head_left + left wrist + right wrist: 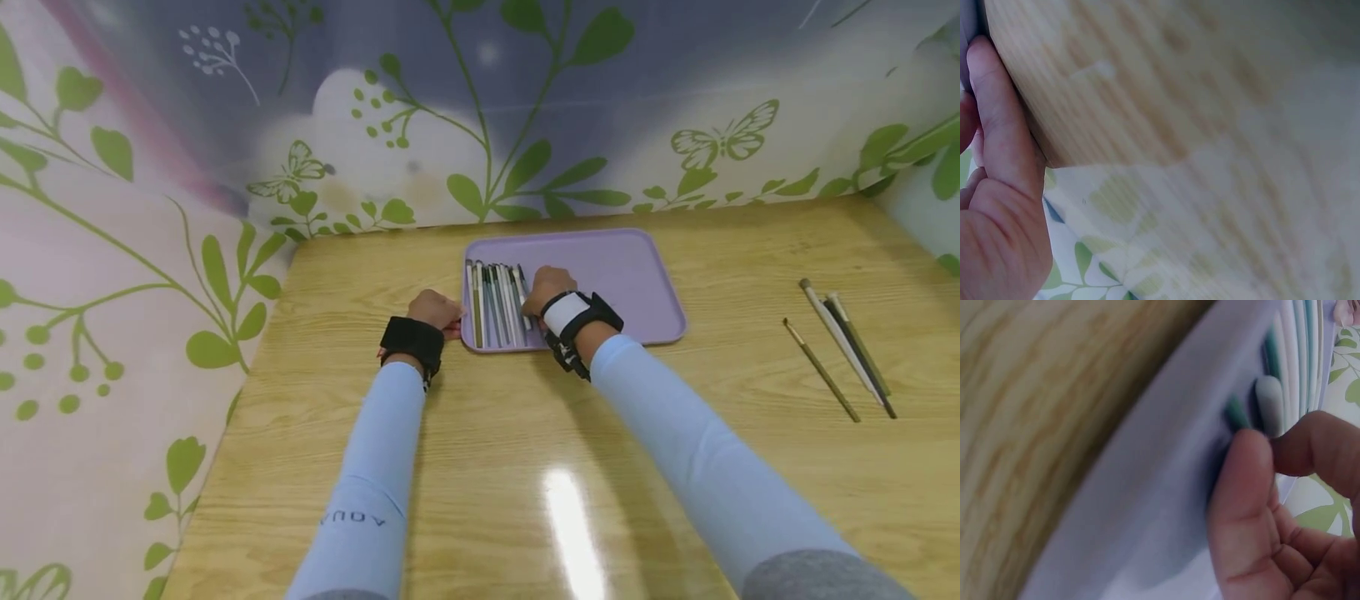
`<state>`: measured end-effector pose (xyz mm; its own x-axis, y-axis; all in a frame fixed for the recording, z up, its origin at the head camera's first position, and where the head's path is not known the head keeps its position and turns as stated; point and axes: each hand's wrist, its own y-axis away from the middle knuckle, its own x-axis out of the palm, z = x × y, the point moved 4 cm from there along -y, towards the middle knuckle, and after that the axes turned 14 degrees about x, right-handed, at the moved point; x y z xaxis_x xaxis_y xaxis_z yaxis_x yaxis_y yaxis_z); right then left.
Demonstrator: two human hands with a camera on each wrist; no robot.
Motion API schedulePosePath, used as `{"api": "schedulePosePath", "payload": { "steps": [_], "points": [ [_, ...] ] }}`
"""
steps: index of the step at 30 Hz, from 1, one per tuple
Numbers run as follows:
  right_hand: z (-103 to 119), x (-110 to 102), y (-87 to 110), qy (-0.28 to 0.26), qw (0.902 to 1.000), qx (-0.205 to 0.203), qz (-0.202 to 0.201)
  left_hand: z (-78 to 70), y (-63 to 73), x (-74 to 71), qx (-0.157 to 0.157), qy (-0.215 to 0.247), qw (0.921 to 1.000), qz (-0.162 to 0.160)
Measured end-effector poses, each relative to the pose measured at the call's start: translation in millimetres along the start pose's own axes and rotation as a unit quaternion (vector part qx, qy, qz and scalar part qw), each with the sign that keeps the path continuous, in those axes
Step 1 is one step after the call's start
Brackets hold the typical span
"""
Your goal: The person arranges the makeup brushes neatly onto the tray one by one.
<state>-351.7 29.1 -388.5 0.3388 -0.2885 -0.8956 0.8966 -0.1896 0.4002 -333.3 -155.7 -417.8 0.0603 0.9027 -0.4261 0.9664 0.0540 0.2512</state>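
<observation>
A lilac tray (618, 279) lies on the wooden table, with a row of slim makeup brushes (495, 304) side by side along its left end. My left hand (435, 310) holds the tray's left edge; in the left wrist view a finger (1000, 119) lies along the tray's side. At the right end of the row, my right hand (550, 285) pinches a makeup brush between thumb and forefinger. Its dark green end (1237, 414) pokes out past the thumb (1244, 487) in the right wrist view, and most of it is hidden by the hand.
Several loose brushes (843, 346) lie on the table (480, 467) to the right of the tray, one apart from the others. Behind the tray rises a wall (420, 183) printed with leaves and butterflies. Another patterned wall (135, 250) borders the table's left side.
</observation>
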Motion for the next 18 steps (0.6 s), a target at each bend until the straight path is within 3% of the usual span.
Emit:
{"api": "schedulePosePath", "payload": {
  "steps": [5, 9, 13, 18],
  "points": [
    [-11, -7, 10.5, -0.062, 0.9971, -0.039, 0.021, -1.0, 4.1, -0.1, -0.011, 0.006, 0.9999, 0.008],
    [-43, -32, 19.2, -0.118, 0.9895, -0.083, -0.008, -3.8, 5.8, -1.3, -0.01, 0.007, 0.9999, 0.011],
    [-109, -62, 25.6, -0.128, 0.9862, -0.091, -0.052, -4.9, 5.1, -1.4, -0.003, -0.005, 0.9999, 0.009],
    [-220, -84, 38.7, -0.034, 0.9945, -0.013, -0.098, -4.4, 4.7, 0.7, 0.005, -0.015, 0.9997, 0.019]
  ]
}}
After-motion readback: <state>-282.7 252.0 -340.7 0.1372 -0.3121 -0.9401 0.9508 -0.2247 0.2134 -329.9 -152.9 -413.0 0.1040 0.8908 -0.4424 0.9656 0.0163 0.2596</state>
